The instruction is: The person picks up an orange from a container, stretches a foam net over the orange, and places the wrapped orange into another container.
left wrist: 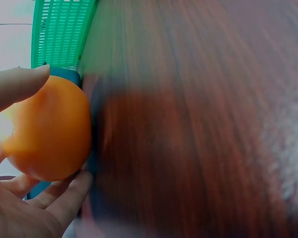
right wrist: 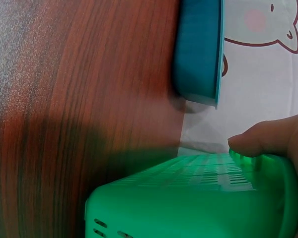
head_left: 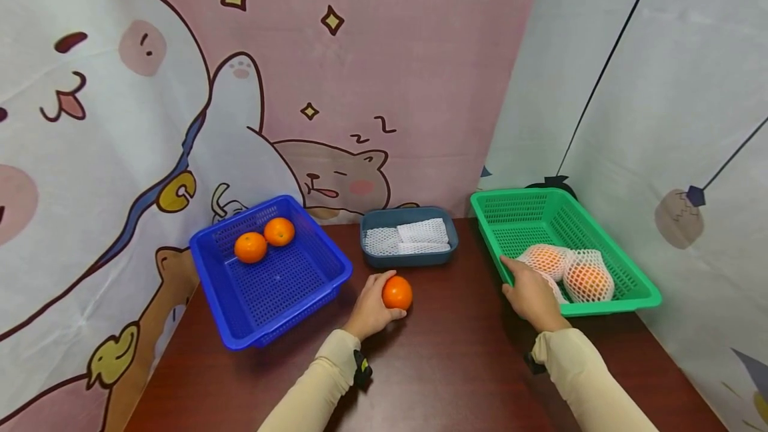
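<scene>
My left hand (head_left: 373, 305) holds an orange (head_left: 397, 293) in front of the small dark tray. The left wrist view shows the thumb on one side of the orange (left wrist: 54, 129) and the other fingers curled around the opposite side. At the left rim of the green basket (head_left: 630, 255) is my right hand (head_left: 533, 293), gripping the rim. One finger bends over that edge in the right wrist view, while the other fingers are mostly hidden. Inside this basket lie oranges in white foam nets (head_left: 588, 279), one partly behind the right hand.
A blue basket (head_left: 327, 255) with two bare oranges (head_left: 250, 247) stands at the left. Folded white foam nets (head_left: 423, 235) lie in the dark tray (head_left: 408, 260) at the back centre. A cartoon-printed cloth (head_left: 420, 85) hangs behind the brown table (head_left: 450, 365).
</scene>
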Tool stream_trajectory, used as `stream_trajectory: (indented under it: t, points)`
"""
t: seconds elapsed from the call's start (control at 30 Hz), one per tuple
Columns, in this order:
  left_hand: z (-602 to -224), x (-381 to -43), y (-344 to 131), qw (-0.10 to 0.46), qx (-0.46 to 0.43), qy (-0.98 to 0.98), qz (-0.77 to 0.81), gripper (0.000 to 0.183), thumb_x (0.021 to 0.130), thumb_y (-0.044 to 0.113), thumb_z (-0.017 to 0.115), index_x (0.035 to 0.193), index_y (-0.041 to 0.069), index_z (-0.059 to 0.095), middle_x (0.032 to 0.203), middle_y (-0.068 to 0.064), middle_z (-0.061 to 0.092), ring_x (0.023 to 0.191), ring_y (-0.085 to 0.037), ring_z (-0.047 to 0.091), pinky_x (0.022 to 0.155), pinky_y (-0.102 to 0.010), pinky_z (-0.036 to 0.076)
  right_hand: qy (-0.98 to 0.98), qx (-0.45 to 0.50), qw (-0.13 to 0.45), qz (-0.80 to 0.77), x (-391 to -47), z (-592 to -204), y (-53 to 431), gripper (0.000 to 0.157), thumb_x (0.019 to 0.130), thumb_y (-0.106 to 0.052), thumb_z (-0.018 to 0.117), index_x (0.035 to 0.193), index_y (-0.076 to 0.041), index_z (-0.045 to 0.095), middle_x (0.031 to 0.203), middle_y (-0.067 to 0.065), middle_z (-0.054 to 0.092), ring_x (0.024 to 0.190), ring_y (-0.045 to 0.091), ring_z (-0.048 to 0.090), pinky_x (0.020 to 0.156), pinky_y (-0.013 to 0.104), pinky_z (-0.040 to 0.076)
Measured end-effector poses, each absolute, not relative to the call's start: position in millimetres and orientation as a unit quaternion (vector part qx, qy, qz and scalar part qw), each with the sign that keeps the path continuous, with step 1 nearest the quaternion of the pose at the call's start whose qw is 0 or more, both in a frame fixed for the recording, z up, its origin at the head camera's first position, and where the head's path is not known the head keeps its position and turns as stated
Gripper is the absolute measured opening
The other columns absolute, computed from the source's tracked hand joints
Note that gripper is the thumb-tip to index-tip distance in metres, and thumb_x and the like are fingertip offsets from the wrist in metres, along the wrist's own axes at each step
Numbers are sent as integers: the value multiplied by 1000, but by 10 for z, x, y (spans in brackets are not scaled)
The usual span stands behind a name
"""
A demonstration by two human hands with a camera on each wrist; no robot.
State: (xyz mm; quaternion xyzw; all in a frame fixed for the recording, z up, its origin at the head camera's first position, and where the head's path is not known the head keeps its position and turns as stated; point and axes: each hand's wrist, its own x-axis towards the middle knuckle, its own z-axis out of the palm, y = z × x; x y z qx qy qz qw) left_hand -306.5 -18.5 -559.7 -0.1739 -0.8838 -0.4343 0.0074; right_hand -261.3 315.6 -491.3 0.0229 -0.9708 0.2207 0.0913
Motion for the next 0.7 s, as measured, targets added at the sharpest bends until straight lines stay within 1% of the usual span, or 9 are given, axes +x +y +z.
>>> stream_trajectory:
  t: [0.23,0.4,0.53,0.63,0.7]
  points:
    - [-5589,-3060,-222,11,-165,-884,-438,85,68,19,89,142,19,48,133,-9,48,112,-30,54,96,-51,43,-971,24,89,219,-2624,-4904,3126,65,85,-1,69,144,-1,43,137,29,48,102,46,59,78,58,49]
    - [-5570,-3047,-245,16,-165,-883,-439,84,68,20,89,142,18,48,135,-8,47,113,-30,54,96,-51,43,-971,27,91,220,-2624,-4905,3117,64,85,-1,69,144,-1,44,136,29,48,99,45,60,75,57,50]
    - [-5506,-3021,-273,39,-172,-884,-432,84,68,22,89,141,18,49,136,-8,46,117,-31,52,97,-51,42,-971,30,92,220,-2619,-4915,3128,64,85,-2,69,144,-1,44,136,29,49,94,44,62,72,55,50]
    - [-5412,-2990,-319,61,-187,-884,-424,82,69,22,89,140,17,50,137,-7,46,121,-30,49,99,-49,41,-971,30,94,218,-2619,-4926,3147,64,84,-2,70,144,-1,44,136,29,49,97,45,61,73,56,50]
    - [-5329,-2963,-363,72,-200,-880,-426,79,70,20,88,140,18,50,138,-7,46,121,-28,49,98,-46,43,-971,30,96,217,-2618,-4930,3159,64,84,-2,70,144,-1,44,136,29,49,100,46,60,75,57,49]
